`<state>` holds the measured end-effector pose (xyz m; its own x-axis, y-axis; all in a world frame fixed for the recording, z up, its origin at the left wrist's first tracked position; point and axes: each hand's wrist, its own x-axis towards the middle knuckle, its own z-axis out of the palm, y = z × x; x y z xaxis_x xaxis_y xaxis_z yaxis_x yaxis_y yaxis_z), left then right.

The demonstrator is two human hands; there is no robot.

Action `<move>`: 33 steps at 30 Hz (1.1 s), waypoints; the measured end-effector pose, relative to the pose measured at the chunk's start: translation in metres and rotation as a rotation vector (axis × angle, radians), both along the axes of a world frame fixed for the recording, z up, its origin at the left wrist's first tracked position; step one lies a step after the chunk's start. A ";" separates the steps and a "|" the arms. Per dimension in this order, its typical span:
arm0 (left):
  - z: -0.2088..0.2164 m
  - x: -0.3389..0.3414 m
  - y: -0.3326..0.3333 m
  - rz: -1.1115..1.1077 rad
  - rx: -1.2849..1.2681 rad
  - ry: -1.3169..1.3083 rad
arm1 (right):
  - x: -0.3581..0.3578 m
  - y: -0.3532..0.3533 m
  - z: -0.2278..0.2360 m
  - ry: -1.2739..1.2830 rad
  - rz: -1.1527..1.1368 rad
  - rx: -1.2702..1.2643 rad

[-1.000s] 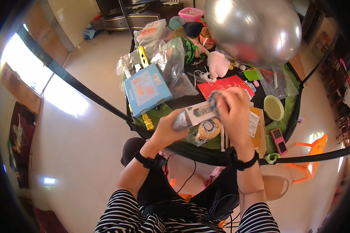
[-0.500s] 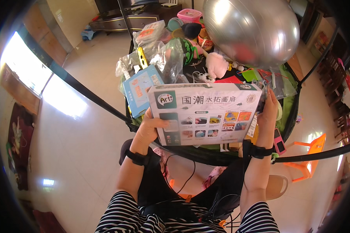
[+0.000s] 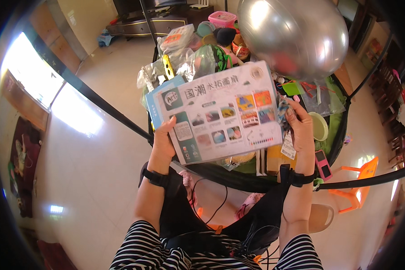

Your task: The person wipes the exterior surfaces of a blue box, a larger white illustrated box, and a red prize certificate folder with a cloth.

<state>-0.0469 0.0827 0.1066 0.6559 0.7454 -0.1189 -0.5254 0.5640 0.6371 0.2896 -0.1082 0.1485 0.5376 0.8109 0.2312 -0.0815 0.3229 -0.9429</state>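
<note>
A flat white and green craft-kit box (image 3: 227, 110), printed with small photos, is tilted in front of me, its right side higher. My left hand (image 3: 164, 139) grips its lower left edge, thumb on the printed face. Beside the box's right edge, my right hand (image 3: 303, 128) is closed on a crumpled grey-blue wad (image 3: 283, 109), whose exact kind I cannot make out. Whether those fingers also touch the box is unclear. Partly behind the box's left edge lies a light blue box (image 3: 155, 105).
A round black-rimmed enclosure (image 3: 238, 182) holds toys, plastic bags and a big silver ball (image 3: 297, 36). Inside, at the right, are a cardboard box (image 3: 276, 159), a pale green ring (image 3: 319, 126) and a pink device (image 3: 322, 164). An orange stool (image 3: 362, 180) stands outside.
The craft-kit box has turned, its right side going up and its printed face coming more into view. My right hand has come away from the box's upper right edge, holding the crumpled wad.
</note>
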 end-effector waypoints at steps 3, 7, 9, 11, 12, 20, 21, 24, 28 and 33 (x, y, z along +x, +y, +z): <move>-0.008 -0.003 0.009 0.073 0.032 -0.023 | -0.001 0.001 -0.001 -0.152 0.004 -0.095; -0.010 0.001 0.009 0.090 -0.007 -0.050 | -0.009 0.005 0.005 -0.197 -0.031 -0.144; -0.010 0.005 0.007 0.098 -0.046 -0.043 | -0.014 0.009 0.002 -0.383 -0.181 -0.064; -0.011 0.009 0.005 0.071 -0.055 -0.045 | -0.018 0.016 -0.008 -0.586 -0.408 -0.058; -0.012 0.011 0.005 0.047 -0.063 -0.046 | -0.022 0.019 -0.012 -0.788 -0.635 -0.049; -0.013 0.024 -0.005 0.064 -0.096 -0.066 | -0.026 0.018 -0.013 -0.472 -1.005 0.027; -0.013 0.025 -0.006 0.068 -0.098 -0.069 | -0.024 0.014 -0.011 -0.495 -0.966 0.016; -0.009 0.026 -0.004 0.083 -0.096 -0.039 | -0.032 0.018 -0.011 -0.883 -0.818 -0.018; -0.011 0.029 -0.005 0.029 -0.100 -0.082 | -0.058 0.031 -0.023 -0.782 -0.678 -0.013; -0.023 0.035 -0.007 0.060 -0.165 -0.100 | -0.108 0.028 -0.038 -1.011 -0.435 0.073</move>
<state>-0.0123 0.0759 0.0831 0.6259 0.7590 -0.1793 -0.6170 0.6225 0.4814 0.1813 -0.0804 0.1101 0.3094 0.5646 0.7651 0.8509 0.1948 -0.4878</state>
